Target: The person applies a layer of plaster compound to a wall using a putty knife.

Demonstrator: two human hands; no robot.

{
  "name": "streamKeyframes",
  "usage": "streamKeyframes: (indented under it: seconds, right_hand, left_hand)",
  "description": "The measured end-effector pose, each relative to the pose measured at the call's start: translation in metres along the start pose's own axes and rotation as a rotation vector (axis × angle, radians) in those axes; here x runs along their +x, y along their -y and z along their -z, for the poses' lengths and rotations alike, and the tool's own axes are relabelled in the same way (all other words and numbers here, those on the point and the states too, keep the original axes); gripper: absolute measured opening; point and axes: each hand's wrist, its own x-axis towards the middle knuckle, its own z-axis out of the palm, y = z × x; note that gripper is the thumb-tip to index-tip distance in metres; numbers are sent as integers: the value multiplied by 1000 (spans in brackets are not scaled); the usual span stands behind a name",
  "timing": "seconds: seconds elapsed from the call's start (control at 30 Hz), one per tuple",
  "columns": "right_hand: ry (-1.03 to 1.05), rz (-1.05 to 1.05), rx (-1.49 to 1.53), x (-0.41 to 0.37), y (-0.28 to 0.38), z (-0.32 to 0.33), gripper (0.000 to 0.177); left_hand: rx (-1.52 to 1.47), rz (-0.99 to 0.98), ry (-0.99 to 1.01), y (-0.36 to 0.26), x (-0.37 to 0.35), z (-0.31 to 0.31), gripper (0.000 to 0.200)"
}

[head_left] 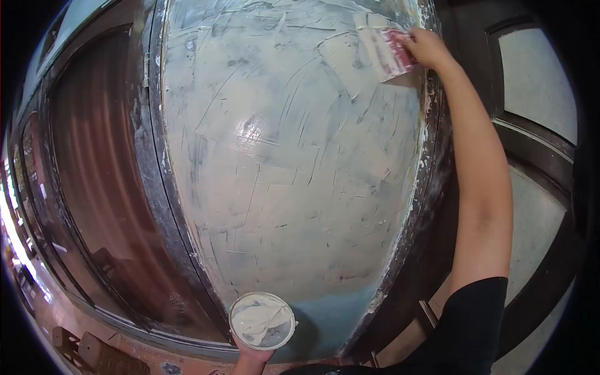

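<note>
My right hand grips a red putty knife with a wide blade smeared with pale putty. Its blade lies against the upper right of the wall panel, close to the panel's right edge. Cream-coloured putty with ridges and streaks covers most of that panel; a blue strip shows at the bottom. Low in the view, my left hand holds up a round tub from below. Inside the tub is a mound of cream putty. Most of the left fingers are hidden under the tub.
To the left stands a dark-framed glass pane with a brown curtain behind it. Dark wooden framing with pale panels is on the right. A brown plastic object, perhaps a chair, sits at the lower left on the reddish floor.
</note>
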Motion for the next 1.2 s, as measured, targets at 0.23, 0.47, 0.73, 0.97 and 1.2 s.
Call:
streamKeyframes:
  seconds: [0.23, 0.47, 0.73, 0.97, 1.2]
  right_hand:
    - [-43, -128, 710, -17, 16, 28, 45]
    - [106, 2, 58, 2, 76, -12, 56]
    - [-21, -209, 584, -9, -12, 13, 54]
    - [-50, 1, 519, -15, 119, 28, 31]
    - [-261, 79, 347, 31, 188, -6, 42]
  left_hand:
    - [28, -26, 63, 0, 3, -7, 68]
    - [-2, 1, -23, 12, 19, -8, 66]
    - [23, -20, 12, 1, 13, -4, 67]
    - [-115, 65, 17, -1, 22, -16, 65]
    - [-43, 96, 19, -4, 25, -11, 62]
